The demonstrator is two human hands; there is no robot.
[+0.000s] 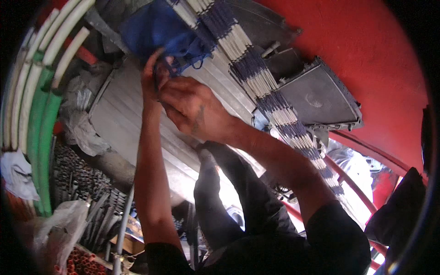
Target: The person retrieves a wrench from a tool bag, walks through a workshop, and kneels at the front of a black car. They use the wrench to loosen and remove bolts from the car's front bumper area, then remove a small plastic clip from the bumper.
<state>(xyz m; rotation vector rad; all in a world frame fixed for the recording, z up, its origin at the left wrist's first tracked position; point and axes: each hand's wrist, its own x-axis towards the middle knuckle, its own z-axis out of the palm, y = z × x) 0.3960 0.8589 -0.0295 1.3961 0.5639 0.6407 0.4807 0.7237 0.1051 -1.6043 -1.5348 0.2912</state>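
Your left hand (149, 82) and right hand (192, 103) meet by the blue bag (160, 30) at the ribbed panel's (126, 107) far edge—whether clamped, I can't tell—likely soft, light, best held by its straps (184, 61).

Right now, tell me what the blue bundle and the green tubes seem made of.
Blue bundle: probably matte cloth, judging by its soft folds and loose loop. Green tubes: likely smooth plastic, from their even colour; painted metal stays possible.
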